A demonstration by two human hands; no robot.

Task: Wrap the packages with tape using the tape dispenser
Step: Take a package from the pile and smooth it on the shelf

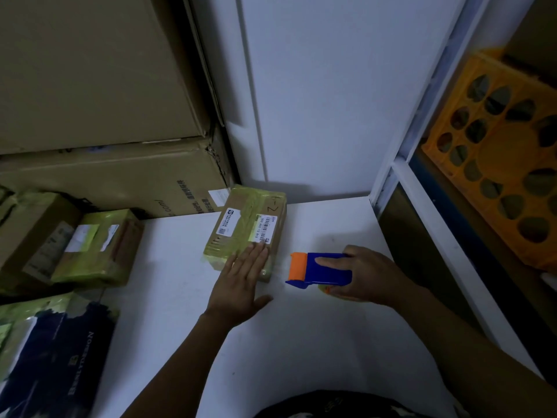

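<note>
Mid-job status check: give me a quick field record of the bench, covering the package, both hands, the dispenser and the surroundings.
package: brown box with yellowish tape and printed labels, lying flat on the white table
left hand: flat, fingers straight, resting on the package's near end
right hand: grips the tape dispenser
dispenser position: blue body, orange roller toward the package, to its right, a small gap between them
left side: more taped packages
right shelf: orange crate

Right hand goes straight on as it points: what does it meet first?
The right hand and its tape dispenser would likely touch the package at its near right edge first, beside the left hand; depth unclear.
</note>
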